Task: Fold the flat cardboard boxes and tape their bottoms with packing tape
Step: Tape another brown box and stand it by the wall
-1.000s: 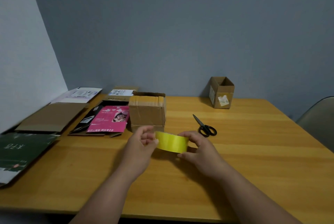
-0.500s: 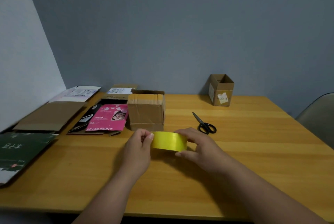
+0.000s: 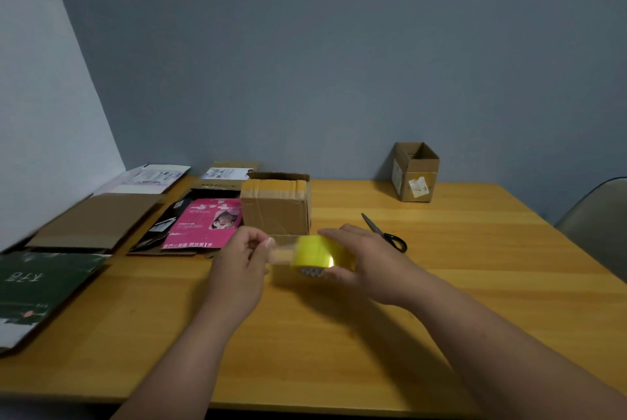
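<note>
A yellow roll of packing tape (image 3: 317,251) is held above the table's middle by my right hand (image 3: 364,258), fingers wrapped round it. My left hand (image 3: 242,258) pinches the free end of the tape, and a short clear strip (image 3: 281,247) stretches between that hand and the roll. Just behind the hands stands a folded brown cardboard box (image 3: 275,207) with old tape across its top edge. Flat cardboard boxes lie at the left: a pink printed one (image 3: 203,223), a plain brown one (image 3: 96,220), a dark green one (image 3: 37,284).
Black scissors (image 3: 385,232) lie to the right of the hands. A small open cardboard box (image 3: 415,172) stands at the back right by the wall. More flat packaging (image 3: 152,177) lies at the back left. A grey chair (image 3: 597,212) is past the table's right edge.
My hands have drawn apart: the left hand pulled the tape's end leftward, and a short strip has come off the roll. The roll turned in my right hand.
</note>
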